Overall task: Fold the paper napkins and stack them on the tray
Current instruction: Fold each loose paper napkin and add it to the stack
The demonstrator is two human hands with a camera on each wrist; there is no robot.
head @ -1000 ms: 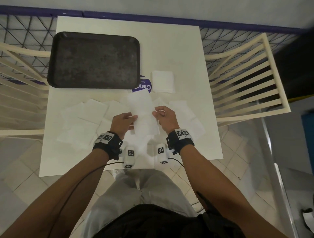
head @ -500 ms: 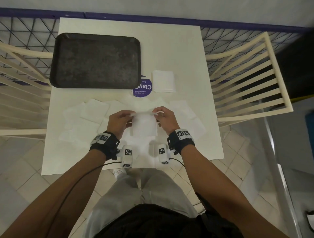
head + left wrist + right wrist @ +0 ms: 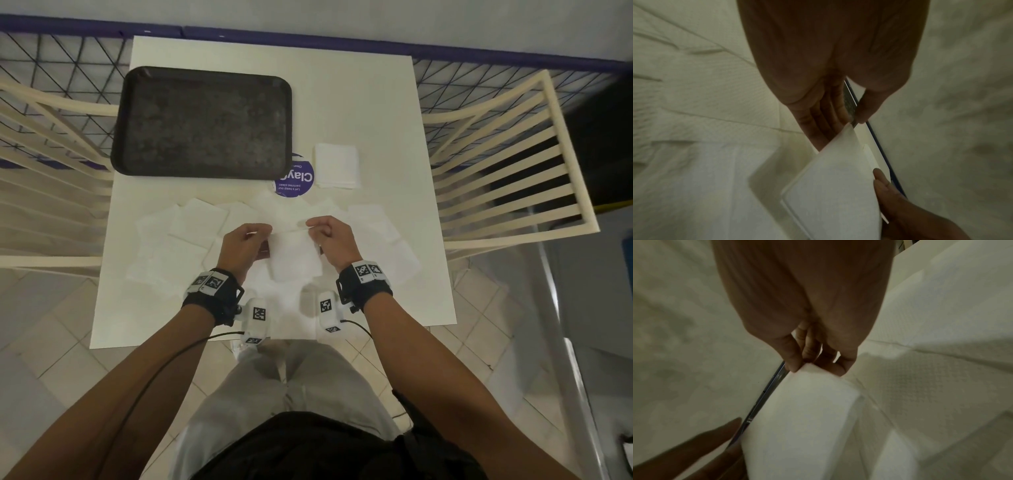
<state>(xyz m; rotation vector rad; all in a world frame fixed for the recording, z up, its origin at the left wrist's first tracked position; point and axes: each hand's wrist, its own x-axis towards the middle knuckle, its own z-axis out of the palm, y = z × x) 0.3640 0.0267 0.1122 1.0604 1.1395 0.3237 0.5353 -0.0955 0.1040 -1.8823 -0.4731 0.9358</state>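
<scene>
Both hands, left hand [image 3: 244, 247] and right hand [image 3: 331, 240], pinch a folded, dimpled white paper napkin [image 3: 295, 255].

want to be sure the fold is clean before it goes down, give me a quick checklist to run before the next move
1. Both hands hold the napkin: ok. The left hand and right hand pinch the upper corners of the white paper napkin.
2. Fold doubled over: ok, two layers show in the left wrist view.
3. Edges aligned: cannot tell, too blurred.
4. Dark rectangular tray has room: ok, nothing lies on it.
5. Folded white napkin pile on the tray: not ok, it sits on the white table beside the purple round sticker.
6. Loose white napkins left: ok, several lie flat.
</scene>
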